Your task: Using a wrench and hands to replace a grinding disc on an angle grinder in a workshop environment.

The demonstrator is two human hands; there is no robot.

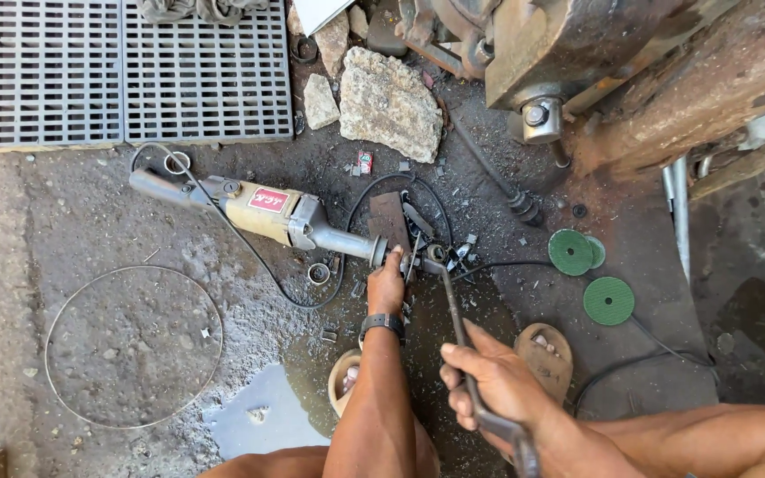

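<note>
While the person squats over the dirty floor, the left hand (386,285) is closed around the front end of the grinder (263,212), just at the spindle, and keeps it pressed down. The right hand (493,382) is shut tight on the handle of a long wrench (456,323), whose far end sits on the nut at the spindle. I judge this to be the step of loosening or tightening the nut that holds a disc; which of the two I cannot tell.

The next move, I think, needs a firm turn of the wrench while the left hand stops the spindle from rotating, and the wrench head must stay seated or it may slip.

The grinder lies on its side on the ground, in front of the person's sandals (545,354), its body pointing to the left. It is long, with a beige middle, a grey metal neck and a dark rear handle; its black cord (312,296) loops beside it. It looks worn and dusty. Two green discs (608,301) lie apart on the right.
</note>
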